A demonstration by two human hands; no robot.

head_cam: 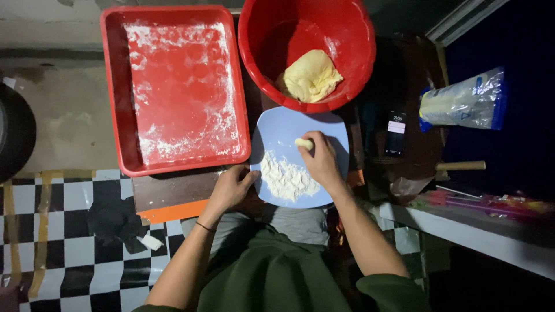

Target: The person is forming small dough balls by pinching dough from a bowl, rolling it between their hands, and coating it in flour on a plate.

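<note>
While the left hand [231, 188] grips one blue plate [277, 128] by its rim, the right hand [319, 160] pinches one dough piece [304, 143] above the plate's single flour heap [286, 178].

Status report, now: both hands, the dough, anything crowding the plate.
Left hand steadies blue plate rim. Right hand pinches small dough piece above flour pile. Red basin overlaps plate's far edge.

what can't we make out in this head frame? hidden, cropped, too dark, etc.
- Small dough piece: mostly covered by the right hand; its full shape is hidden.
- Left hand: fingertips sit at the blue plate rim; grip or mere touch is unclear.
- Black round object: cut off by the left edge.
- Phone: screen too small to read.
- Right side beyond the plastic bag: too dark.
</note>
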